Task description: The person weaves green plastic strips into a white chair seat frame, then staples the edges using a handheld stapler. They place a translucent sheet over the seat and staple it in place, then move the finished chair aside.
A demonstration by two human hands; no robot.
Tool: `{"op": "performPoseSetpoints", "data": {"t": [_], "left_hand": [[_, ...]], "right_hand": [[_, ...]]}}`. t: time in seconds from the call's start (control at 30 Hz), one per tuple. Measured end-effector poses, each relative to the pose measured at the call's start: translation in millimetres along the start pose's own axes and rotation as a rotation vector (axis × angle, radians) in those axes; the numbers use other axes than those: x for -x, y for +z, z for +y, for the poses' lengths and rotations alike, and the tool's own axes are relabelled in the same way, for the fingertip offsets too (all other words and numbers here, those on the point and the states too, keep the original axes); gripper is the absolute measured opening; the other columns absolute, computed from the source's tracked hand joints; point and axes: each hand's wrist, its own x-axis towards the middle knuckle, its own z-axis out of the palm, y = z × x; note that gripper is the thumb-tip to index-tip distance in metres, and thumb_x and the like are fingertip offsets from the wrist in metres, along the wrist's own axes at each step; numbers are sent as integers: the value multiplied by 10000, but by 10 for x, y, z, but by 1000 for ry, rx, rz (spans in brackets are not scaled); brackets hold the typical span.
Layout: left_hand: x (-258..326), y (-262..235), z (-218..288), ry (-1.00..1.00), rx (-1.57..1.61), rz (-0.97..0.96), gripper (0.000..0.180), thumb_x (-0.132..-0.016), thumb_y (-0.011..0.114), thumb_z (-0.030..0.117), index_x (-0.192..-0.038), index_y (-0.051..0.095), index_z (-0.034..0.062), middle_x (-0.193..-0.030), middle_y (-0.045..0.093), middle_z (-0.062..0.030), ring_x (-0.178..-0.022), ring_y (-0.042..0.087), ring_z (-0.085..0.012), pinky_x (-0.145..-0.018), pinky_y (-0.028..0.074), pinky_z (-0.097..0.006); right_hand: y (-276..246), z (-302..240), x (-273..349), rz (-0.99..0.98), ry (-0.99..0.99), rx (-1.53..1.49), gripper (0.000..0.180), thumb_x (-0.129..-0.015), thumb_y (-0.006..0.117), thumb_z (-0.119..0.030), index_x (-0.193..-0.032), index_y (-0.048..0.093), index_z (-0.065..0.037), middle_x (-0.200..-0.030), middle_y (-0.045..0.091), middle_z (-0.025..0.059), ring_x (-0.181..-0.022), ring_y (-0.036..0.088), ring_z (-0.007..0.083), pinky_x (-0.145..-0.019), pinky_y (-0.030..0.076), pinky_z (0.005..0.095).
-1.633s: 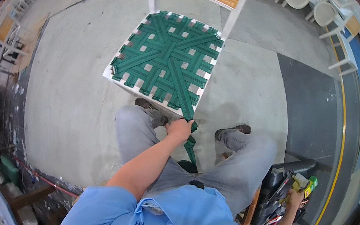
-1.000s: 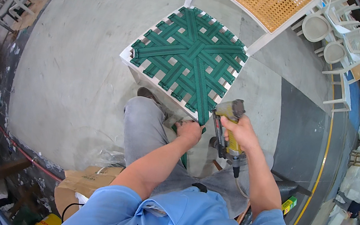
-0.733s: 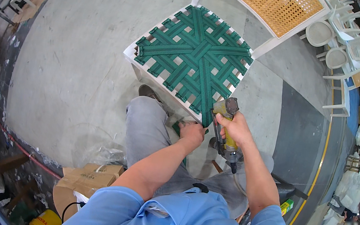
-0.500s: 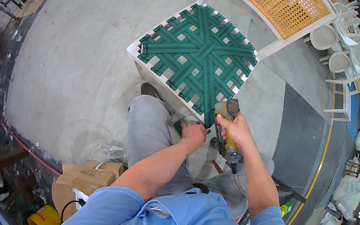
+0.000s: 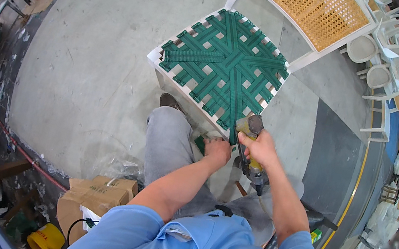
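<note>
A white chair with a woven cane back [image 5: 309, 9] stands before me, its seat frame crossed by green webbing [image 5: 230, 61]. One diagonal strap runs down to the seat's near corner. There my left hand [image 5: 217, 152] is closed on the loose end of the green webbing strap [image 5: 200, 143], just below the frame. My right hand [image 5: 261, 149] grips a yellow and grey pneumatic staple gun [image 5: 250, 126] by its handle. The gun's nose is beside the strap at that same corner; whether it touches is hidden. A hose trails from the handle toward my lap.
An opened cardboard box [image 5: 94, 196] sits to my left, with clear plastic wrap [image 5: 122, 167] behind it and a yellow bucket [image 5: 46, 240] below. White chair frames [image 5: 381, 114] are stacked at the far right. A red hose [image 5: 29, 160] runs along the left.
The chair appears slightly lower and farther right in view. Both hands stay at the near corner, with the staple gun still beside the strap.
</note>
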Motion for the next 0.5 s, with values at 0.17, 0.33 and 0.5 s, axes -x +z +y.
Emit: {"op": "performPoseSetpoints", "data": {"t": [0.17,0.33,0.5], "left_hand": [[25,-25,25,18,34,6,484,-1082,462,457,-1274,705,85,-1384,652,-125,-1317,589,-323,-1128,355,-599],[47,-65,30,-15,116,-31,499,-1071,489,472,-1223,732,64,-1290,708,-153,-1206,658,-338,-1074,420,-573],[60,-227,-67,113,549,-170,515,-1033,561,459,-1179,740,-1,-1214,739,-206,-1153,699,-336,-1010,503,-468]], "right_hand": [[33,-36,45,-17,65,-2,443,-926,796,-332,-1067,639,58,-707,663,86,-538,631,155,-474,509,320],[-117,-55,284,34,-16,-197,358,-946,769,-288,-1079,653,23,-804,683,61,-560,607,133,-488,502,307],[-485,-80,602,85,-50,-250,282,-966,742,-244,-1109,668,-13,-895,702,38,-579,586,117,-500,500,298]]}}
